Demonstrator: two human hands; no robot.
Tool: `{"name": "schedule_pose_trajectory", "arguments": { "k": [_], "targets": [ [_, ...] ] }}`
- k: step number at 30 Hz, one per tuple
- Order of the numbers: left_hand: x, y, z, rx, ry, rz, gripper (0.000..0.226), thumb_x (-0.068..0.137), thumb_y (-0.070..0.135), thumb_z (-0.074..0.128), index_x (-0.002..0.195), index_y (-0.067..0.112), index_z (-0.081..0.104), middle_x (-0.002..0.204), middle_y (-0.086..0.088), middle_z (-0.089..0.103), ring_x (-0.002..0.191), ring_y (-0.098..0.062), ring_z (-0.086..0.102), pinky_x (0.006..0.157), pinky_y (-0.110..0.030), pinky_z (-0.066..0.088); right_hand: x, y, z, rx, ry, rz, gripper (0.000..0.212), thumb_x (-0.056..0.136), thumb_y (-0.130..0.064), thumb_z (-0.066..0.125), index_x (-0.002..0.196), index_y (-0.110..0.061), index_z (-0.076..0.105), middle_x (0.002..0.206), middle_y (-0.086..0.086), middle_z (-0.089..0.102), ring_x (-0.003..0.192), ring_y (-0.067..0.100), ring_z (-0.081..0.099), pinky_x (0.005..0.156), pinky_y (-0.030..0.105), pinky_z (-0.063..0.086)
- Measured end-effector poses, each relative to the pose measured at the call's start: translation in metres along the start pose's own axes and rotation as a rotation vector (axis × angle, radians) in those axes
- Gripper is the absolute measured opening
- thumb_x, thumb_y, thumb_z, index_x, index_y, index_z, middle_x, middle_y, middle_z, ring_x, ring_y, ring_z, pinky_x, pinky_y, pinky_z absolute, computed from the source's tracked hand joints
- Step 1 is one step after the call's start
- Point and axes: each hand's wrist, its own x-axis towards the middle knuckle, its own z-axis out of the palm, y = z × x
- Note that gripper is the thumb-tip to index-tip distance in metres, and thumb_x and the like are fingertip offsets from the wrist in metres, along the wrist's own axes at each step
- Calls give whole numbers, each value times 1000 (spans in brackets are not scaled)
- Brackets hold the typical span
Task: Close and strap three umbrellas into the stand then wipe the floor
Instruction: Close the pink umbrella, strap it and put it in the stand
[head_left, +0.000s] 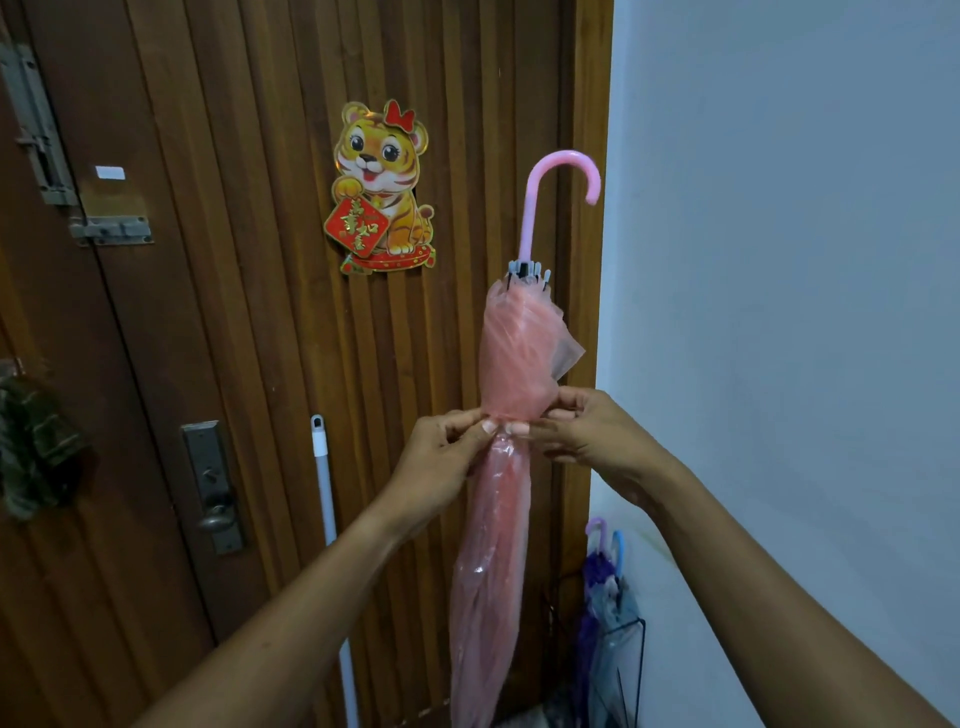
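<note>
In front of the wooden door (260, 364), the left hand (441, 457) pinches the strap at the pink umbrella (498, 519)'s waist; the right hand (587, 431) pinches it opposite. Best to pull it snug over gathered folds before fastening. The umbrella stands near-vertical, hooked handle up, tip down, stand (623, 670) lower right.
</note>
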Motion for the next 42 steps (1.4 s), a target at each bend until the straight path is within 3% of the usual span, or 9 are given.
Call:
{"name": "schedule_pose_trajectory", "arguments": {
  "k": [3,8,11,16,19,23,31,38,42],
  "targets": [
    [9,-7,1,-91,20,-36,39,97,15,62,135,17,60,126,0,69,112,-9,68,83,-25,58,3,6,-3,-4,-16,17,64,67,-53,82,119,-18,67,96,-6,77,80,5,74,71,24,52],
    [30,-20,7,-180,-40,-153,51,89,31,71,137,16,59,130,3,68,122,-16,62,102,-45,51,15,27,-13,-31,92,50,46,83,-48,75,118,-19,66,103,-1,76,94,18,73,83,29,57],
    [45,-28,17,-175,14,-145,45,88,36,72,130,24,63,127,7,69,121,-12,63,99,-38,50,24,46,-23,-122,102,53,48,85,-38,78,126,-19,62,102,8,76,93,26,72,90,35,56],
    [72,-46,47,-188,35,-107,30,93,12,67,123,9,68,114,-2,75,107,-14,71,82,-24,58,37,72,-53,-67,14,23,56,89,-3,73,136,-28,55,95,-1,78,81,10,76,68,24,61],
    [93,-60,61,-172,38,-98,28,93,10,67,121,6,69,113,-5,75,107,-18,71,89,-33,59,46,86,-72,-16,-68,43,62,86,-11,79,140,-29,54,118,-1,74,104,15,73,86,31,61],
    [128,-85,76,-191,-2,-113,27,91,5,68,118,2,70,111,-9,76,104,-20,72,85,-30,60,66,109,-89,83,1,71,44,90,-21,75,132,-24,62,114,6,76,104,27,74,99,44,56],
    [220,-206,98,-227,-89,-165,22,88,-2,69,109,-3,72,97,-4,77,91,-9,73,78,-22,56,144,208,-110,71,232,186,34,91,-12,73,125,-17,69,115,8,75,107,28,73,98,50,56],
    [290,-331,114,-217,-183,-263,18,85,4,75,98,15,77,96,-3,78,93,-20,73,87,-39,59,216,305,-125,-9,255,373,33,90,-19,73,121,-28,71,115,-3,75,110,21,70,95,46,58],
    [314,-408,130,-158,-268,-355,25,86,7,75,111,5,75,104,-1,76,98,-12,71,87,-23,56,240,379,-128,-12,262,490,37,84,-23,76,120,-31,71,117,-4,74,114,22,68,98,44,57]
  ]
}}
